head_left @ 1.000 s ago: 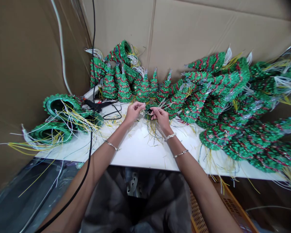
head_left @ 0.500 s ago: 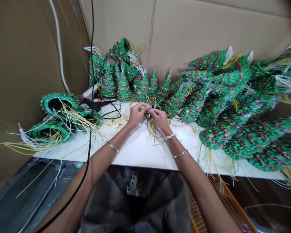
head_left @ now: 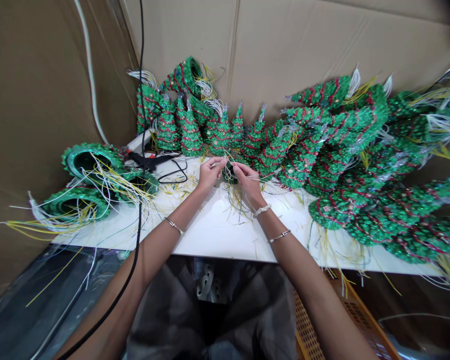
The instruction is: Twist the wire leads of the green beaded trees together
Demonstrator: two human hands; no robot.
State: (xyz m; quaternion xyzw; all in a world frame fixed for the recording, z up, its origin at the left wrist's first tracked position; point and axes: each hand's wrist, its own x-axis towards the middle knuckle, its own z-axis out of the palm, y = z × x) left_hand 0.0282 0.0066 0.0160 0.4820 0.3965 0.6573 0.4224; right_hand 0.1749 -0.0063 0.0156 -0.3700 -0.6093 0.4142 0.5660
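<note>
- White wires, thin and looped, at the centre of the frame, between both hands.
- Left hand, with fingertips pinched on the wires, just left of centre.
- Right hand, just beside, thumb and fingers also gripping the wires; individual ends too small to tell apart.
- Standing trees, green with red garland, upper centre.
- Heaped trees, right side of the frame.
- Hollow trees, lying at left, with yellow and white strands trailing out.
- White table, littered with wire scraps, mid-frame.
- Orange basket, lower right.
</note>
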